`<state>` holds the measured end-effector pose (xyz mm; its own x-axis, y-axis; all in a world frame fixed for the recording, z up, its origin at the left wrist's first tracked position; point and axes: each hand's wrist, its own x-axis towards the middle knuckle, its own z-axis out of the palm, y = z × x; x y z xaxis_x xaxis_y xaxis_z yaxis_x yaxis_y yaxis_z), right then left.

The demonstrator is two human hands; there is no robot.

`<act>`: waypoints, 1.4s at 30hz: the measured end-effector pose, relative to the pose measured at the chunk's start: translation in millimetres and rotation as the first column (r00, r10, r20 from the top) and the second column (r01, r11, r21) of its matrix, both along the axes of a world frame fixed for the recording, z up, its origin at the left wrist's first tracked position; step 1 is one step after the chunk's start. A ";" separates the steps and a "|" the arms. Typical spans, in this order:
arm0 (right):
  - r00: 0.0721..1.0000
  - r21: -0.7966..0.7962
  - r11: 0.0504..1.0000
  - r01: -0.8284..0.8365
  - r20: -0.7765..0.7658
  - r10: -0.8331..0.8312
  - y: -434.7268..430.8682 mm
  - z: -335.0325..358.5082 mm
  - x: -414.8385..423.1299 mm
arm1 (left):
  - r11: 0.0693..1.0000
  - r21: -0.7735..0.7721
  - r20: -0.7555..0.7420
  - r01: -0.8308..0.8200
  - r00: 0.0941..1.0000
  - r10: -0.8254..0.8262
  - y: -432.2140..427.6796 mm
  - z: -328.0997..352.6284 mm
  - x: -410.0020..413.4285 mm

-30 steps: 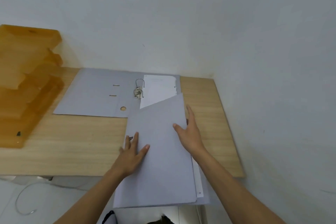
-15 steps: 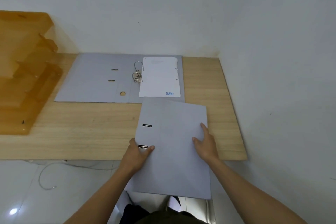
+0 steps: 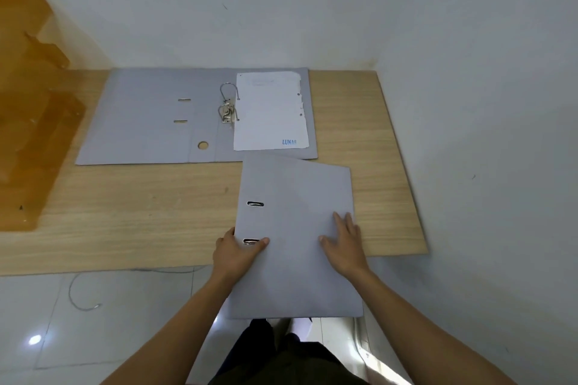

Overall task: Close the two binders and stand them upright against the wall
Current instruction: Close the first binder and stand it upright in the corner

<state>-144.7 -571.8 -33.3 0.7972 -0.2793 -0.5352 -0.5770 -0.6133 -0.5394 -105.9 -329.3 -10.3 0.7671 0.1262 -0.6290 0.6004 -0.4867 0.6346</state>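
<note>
A closed grey binder [image 3: 294,197] lies flat at the desk's front edge, its near half hanging over the floor. My left hand [image 3: 234,251] grips its spine side, thumb on top by the lower metal slot. Spread flat on the cover near the right edge is my right hand [image 3: 344,241]. Behind it a second grey binder [image 3: 140,122] lies wide open against the wall, its ring mechanism [image 3: 227,106] upright and a white sheet [image 3: 270,111] on its right half.
The wooden desk [image 3: 125,212] stands in a corner, white walls behind and to the right. An orange translucent tray stack [image 3: 28,109] occupies the desk's left end. A cable [image 3: 78,297] lies on the tiled floor below the front edge.
The near binder's cover came down and it is now shut. My left hand moved to its spine edge and my right hand slid down the cover. The binder shifted slightly toward me.
</note>
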 end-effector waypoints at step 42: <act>0.762 0.349 0.931 0.103 0.575 -0.300 -90.8 179.9 102.5 | 0.538 -0.360 0.620 0.763 0.626 -0.473 -184.3 119.5 164.0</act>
<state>-42.2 -662.6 146.6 0.9208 -0.3883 -0.0357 -0.1575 -0.2867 -0.9450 58.1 -513.7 109.3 0.6789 -0.7342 -0.0088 -0.0985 -0.1030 0.9898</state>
